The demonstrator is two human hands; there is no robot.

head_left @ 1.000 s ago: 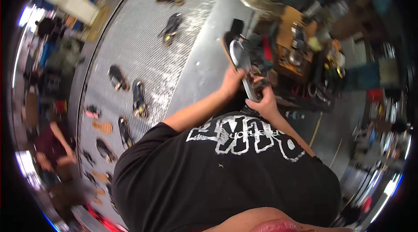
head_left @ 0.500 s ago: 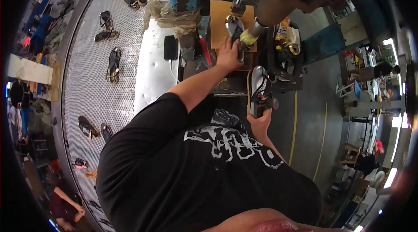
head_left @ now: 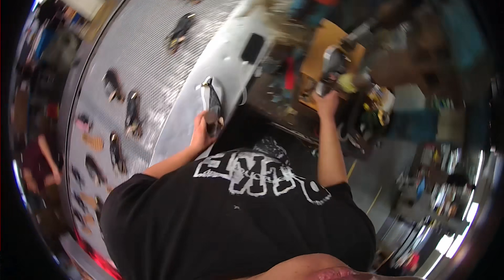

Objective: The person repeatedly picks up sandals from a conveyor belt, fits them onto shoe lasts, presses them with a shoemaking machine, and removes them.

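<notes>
Over the metal ledge my left hand (head_left: 199, 134) grips the heel end of a dark-strapped sandal (head_left: 212, 102) on a silvery last, its toe pointing away from me. My right hand (head_left: 327, 102) is closed round the near end of another sandal (head_left: 332, 64) on a last. This second one sits under the head of a press-like machine (head_left: 362, 32), in front of a tan board (head_left: 319, 43). Motion blur hides the fingertips and whether the machine touches the sandal.
A textured metal conveyor (head_left: 152, 33) at the left carries several dark sandals (head_left: 180, 32). A phone (head_left: 253, 48) lies on the bare metal ledge (head_left: 231, 43). A red-handled tool (head_left: 289, 73) is left of the board. Another person (head_left: 39, 162) is beyond the conveyor.
My left hand has left the machine and moved left over the ledge with a sandal. My right hand has brought its sandal up to the machine. The view has turned left.
</notes>
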